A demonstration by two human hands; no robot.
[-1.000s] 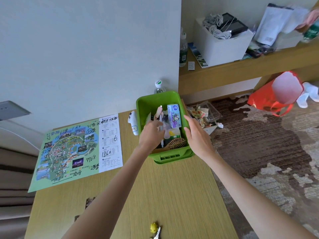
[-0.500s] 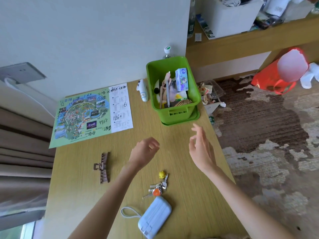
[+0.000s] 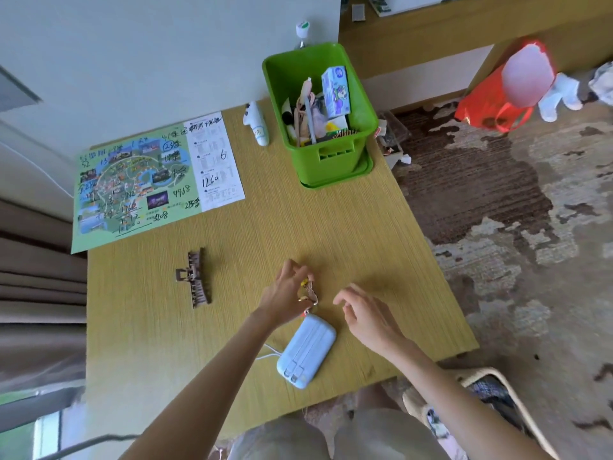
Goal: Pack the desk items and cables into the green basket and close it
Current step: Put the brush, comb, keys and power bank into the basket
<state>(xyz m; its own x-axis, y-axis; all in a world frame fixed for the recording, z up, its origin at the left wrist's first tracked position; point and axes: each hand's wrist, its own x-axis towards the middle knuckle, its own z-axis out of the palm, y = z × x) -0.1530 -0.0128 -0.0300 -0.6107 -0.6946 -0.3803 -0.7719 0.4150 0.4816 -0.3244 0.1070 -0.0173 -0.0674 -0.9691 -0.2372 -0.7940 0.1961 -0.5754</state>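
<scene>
The green basket [image 3: 335,161] stands open at the desk's far right, on its lid, holding a blue tissue pack [image 3: 336,91], a hairbrush and other small things. Near the front of the desk, my left hand [image 3: 287,292] curls its fingers around a bunch of keys [image 3: 310,292] with a yellow charm. My right hand [image 3: 363,313] hovers just right of the keys, fingers loosely spread and holding nothing. A light blue power bank [image 3: 305,351] with a white cable lies just below the keys. A brown hair claw [image 3: 195,277] lies to the left.
A green park map [image 3: 149,177] lies flat at the desk's far left. A small white device [image 3: 257,126] rests beside the basket. A white bottle cap [image 3: 302,29] shows behind the basket. Right of the desk are patterned carpet and a red bag [image 3: 491,101].
Both hands have drawn back from the basket to the front of the desk. My left hand has come down onto the keys and closed on them.
</scene>
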